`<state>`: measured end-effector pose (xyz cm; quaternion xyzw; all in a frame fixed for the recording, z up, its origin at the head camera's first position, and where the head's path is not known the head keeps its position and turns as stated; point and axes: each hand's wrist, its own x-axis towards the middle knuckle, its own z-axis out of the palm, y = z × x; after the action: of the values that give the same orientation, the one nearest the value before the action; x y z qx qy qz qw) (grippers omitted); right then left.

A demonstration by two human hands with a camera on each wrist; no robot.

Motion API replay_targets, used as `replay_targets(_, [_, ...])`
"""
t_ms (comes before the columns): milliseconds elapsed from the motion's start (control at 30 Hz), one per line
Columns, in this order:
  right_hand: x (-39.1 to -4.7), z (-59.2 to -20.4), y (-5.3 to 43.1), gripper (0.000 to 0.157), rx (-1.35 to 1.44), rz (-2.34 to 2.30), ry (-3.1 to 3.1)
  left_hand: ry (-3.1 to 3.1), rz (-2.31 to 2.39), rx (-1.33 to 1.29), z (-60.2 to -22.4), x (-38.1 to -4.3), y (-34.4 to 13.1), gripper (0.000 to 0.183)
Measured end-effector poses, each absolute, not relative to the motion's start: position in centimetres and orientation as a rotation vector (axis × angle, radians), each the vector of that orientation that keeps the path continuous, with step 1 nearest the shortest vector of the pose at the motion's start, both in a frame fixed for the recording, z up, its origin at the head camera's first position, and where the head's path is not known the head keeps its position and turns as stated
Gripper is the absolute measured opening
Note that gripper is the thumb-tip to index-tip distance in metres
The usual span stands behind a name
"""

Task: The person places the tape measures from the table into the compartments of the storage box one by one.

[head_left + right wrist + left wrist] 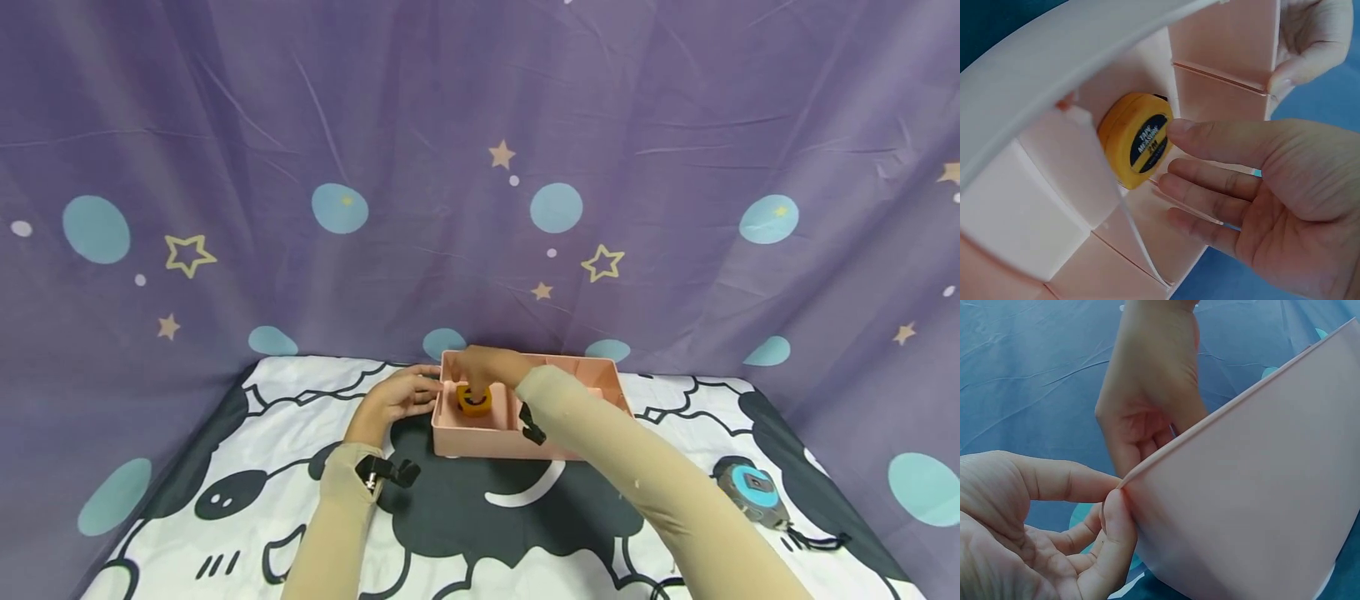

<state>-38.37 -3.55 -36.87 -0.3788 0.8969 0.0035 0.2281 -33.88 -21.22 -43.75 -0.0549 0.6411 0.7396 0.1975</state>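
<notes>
A pink divided box point(480, 443) stands on the table against the curtain. My left hand point(401, 395) pinches its left end, thumb and index finger meeting at the rim corner in the left wrist view. Inside the left compartment sits a yellow tape measure point(1138, 140) with a black label. My right hand point(491, 365) reaches down into that compartment. In the right wrist view its thumb tip lies against the tape measure's face or just beside it, and the other fingers extend loosely nearby without curling round it.
A grey and blue tape measure point(753, 493) with a black cord lies on the right of the table. Upright dividers point(1129, 231) part the box into compartments. A purple curtain point(420, 167) hangs behind, and a patterned cloth point(442, 575) covers the table.
</notes>
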Motion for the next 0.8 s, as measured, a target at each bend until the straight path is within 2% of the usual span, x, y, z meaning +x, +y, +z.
replay_targets(133, [-38.3,-36.2,-3.3,0.048,-1.117,0.116,2.506,1.792,2.069,-0.160,-43.8,-34.0,-21.0,0.043])
replay_targets(333, [-37.9,-34.8,-2.1,0.049,-1.201,-0.024,2.485,1.788,2.065,-0.155,-44.2,-34.2,-21.0,0.046])
replay_targets(667, [-37.3,-32.5,1.1,0.042,-1.227,-0.216,2.535,1.795,2.058,-0.172,-44.1,-34.3,-21.0,0.053])
replay_targets(800, [-36.7,-31.4,3.1,0.040,-1.238,-0.304,2.536,1.806,2.051,-0.189,-44.0,-34.4,-21.1,0.050])
